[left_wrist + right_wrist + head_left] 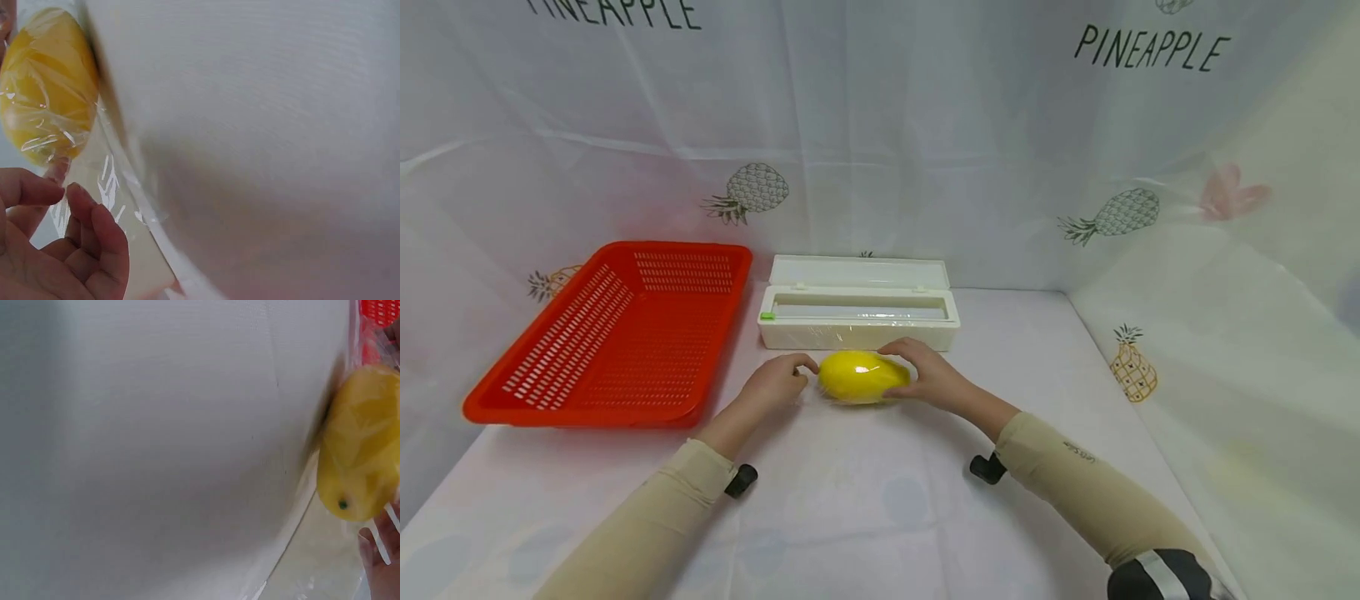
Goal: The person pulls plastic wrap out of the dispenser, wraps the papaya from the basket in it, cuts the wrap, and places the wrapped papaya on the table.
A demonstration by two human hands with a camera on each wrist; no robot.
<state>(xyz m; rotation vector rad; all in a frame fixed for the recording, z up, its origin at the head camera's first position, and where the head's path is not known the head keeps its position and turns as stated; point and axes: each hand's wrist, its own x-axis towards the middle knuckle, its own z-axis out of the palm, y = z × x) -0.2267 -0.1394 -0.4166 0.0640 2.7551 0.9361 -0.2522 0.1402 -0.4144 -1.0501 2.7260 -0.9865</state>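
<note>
A yellow mango [856, 377] in clear cling film lies on its side on the white-covered table, with a small green stem spot at one end in the right wrist view. At its left end my left hand [775, 383] pinches the film between thumb and fingertips. Loose, shiny cling film [107, 181] runs past those fingers in the left wrist view. My right hand [932, 379] holds the mango's right end, fingers behind and thumb in front. Just behind the fruit stands a white cling film dispenser [857, 336], its lid raised and a roll inside.
To the left sits a red plastic basket [490, 408] with slotted sides. A pale pineapple-print cloth [880, 200] hangs behind the table and along the right side. Small dark cameras [987, 469] are strapped at both wrists.
</note>
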